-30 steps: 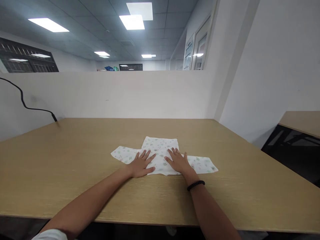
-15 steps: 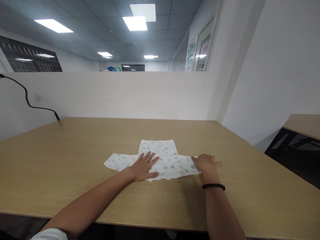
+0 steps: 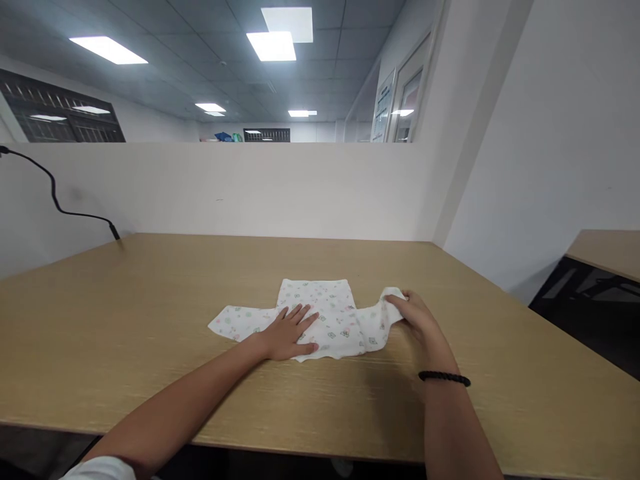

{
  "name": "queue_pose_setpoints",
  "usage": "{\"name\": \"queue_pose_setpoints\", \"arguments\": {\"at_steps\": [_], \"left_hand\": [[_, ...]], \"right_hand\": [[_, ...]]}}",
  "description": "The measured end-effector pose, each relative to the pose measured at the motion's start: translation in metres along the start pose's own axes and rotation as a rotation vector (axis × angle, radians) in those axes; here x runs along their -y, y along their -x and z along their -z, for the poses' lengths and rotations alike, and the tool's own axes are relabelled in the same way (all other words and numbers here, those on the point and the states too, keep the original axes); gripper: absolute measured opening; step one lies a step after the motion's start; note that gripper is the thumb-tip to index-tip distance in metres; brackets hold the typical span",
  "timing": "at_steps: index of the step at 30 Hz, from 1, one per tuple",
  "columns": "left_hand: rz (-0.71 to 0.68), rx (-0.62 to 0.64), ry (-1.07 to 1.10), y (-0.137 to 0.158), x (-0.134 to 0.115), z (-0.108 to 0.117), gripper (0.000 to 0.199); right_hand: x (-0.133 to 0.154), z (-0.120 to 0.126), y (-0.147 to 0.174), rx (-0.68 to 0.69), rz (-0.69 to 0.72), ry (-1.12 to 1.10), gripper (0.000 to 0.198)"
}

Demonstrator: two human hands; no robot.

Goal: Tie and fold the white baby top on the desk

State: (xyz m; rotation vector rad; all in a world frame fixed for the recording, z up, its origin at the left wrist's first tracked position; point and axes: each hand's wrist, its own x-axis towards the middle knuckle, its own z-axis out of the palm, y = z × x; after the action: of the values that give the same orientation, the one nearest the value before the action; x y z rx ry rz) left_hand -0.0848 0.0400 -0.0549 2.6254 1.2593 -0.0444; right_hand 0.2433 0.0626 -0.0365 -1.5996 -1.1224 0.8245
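Note:
A small white baby shirt [image 3: 325, 297] with a scattered pink and green print lies spread on the wooden table. Its wide body edge faces away from me, and the sleeves reach out to both sides. My left hand [image 3: 290, 333] rests flat on the shirt, fingers spread. At the right sleeve [image 3: 376, 327], my right hand [image 3: 414, 313] pinches the end between thumb and fingers and holds it lifted and curled off the table. The left sleeve [image 3: 243, 321] lies flat.
A white partition [image 3: 280, 190] stands behind the table [image 3: 200, 267]. On the left a black flexible stalk [image 3: 75, 215] bends down to the table's edge. Beyond the wall on the right stands another table [image 3: 610, 250].
My right hand has taken hold of the right sleeve's end and raised it, so that sleeve now curls upward. My left hand has stayed in place.

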Motion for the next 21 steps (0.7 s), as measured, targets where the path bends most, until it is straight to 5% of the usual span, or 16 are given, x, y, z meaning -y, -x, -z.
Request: {"name": "queue_pose_setpoints", "arguments": {"at_steps": [4, 8, 10, 15, 21], "left_hand": [[0.002, -0.001, 0.003, 0.000, 0.000, -0.001, 0.085], [-0.012, -0.025, 0.008, 0.000, 0.001, -0.002, 0.084], [-0.019, -0.035, 0.010, 0.000, 0.002, -0.002, 0.084], [0.011, -0.027, 0.086, -0.005, 0.005, -0.001, 0.093], [0.121, -0.174, 0.279, -0.014, 0.012, -0.008, 0.088]], "right_hand": [[0.022, -0.027, 0.022, 0.275, 0.133, -0.410, 0.055], [0.033, -0.047, 0.041, 0.685, 0.188, -0.421, 0.069], [0.033, -0.052, 0.043, 0.739, 0.189, -0.373, 0.069], [0.023, -0.061, 0.027, 0.399, 0.251, -0.208, 0.055], [0.006, -0.081, 0.020, 0.074, 0.470, 0.205, 0.054]]}}
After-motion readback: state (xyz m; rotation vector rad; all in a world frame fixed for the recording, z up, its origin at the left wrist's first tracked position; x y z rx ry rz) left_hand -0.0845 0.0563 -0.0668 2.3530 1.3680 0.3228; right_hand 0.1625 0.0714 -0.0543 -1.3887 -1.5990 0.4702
